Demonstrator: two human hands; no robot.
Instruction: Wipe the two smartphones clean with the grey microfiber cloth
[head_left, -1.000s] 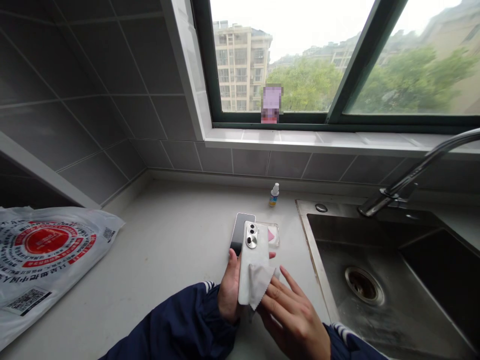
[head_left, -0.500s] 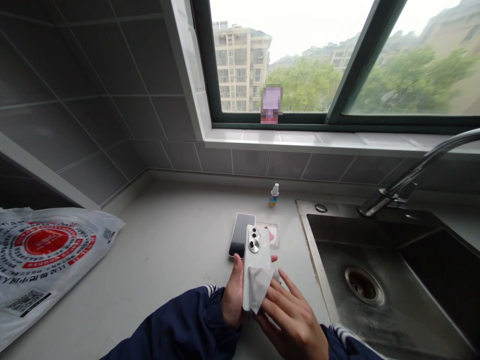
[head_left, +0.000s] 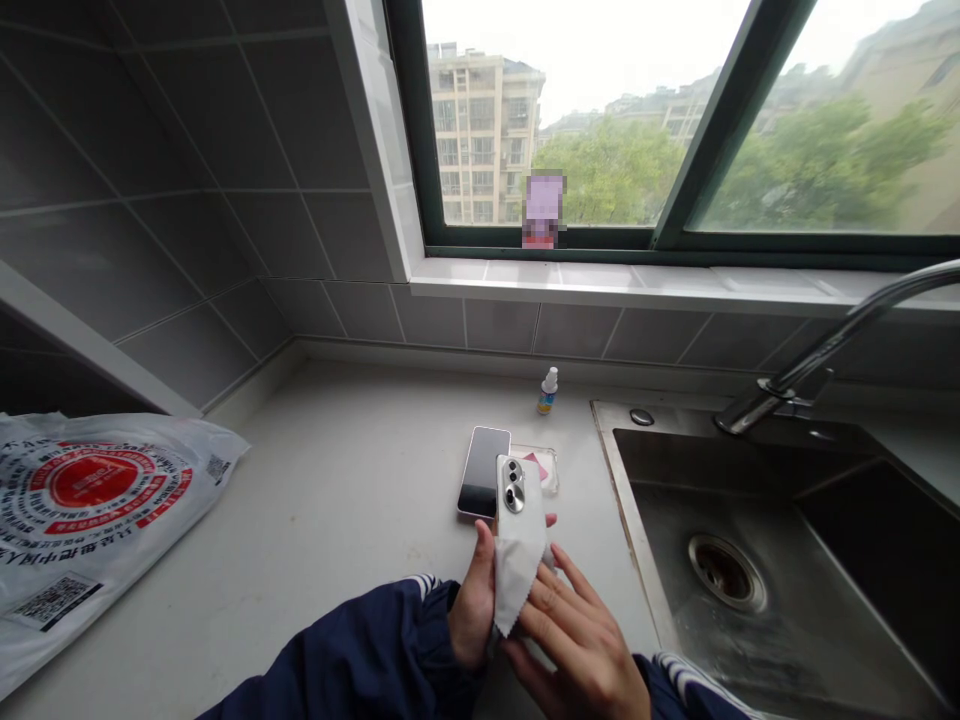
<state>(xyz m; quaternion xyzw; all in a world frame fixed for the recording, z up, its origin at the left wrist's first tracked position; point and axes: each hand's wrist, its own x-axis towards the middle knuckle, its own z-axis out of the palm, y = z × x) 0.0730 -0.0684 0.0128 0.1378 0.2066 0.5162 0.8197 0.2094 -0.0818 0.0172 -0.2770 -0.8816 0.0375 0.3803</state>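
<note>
A white smartphone (head_left: pixel 529 510) with round silver camera rings is held over the counter, its back facing up. My left hand (head_left: pixel 474 600) grips it, thumb along the left edge and a fingertip showing past the right edge. A pale cloth with zigzag edges (head_left: pixel 516 580) covers the phone's lower back. My right hand (head_left: pixel 574 630) presses this cloth against the phone's lower right side; its thumb is partly hidden. Just beyond lies a second phone (head_left: pixel 484 470), dark screen up, beside a clear phone case (head_left: pixel 550 468) with a pink patch.
A small spray bottle (head_left: pixel 548 391) stands near the back of the counter. To the right is a steel sink (head_left: pixel 634 520) with a chrome faucet (head_left: pixel 795 365). A printed plastic bag (head_left: pixel 150 520) lies on the left, and a window sits above the counter.
My right hand and the cloth have shifted slightly left, so the cloth covers more of the phone's lower back. The phone has moved slightly right and tilted.
</note>
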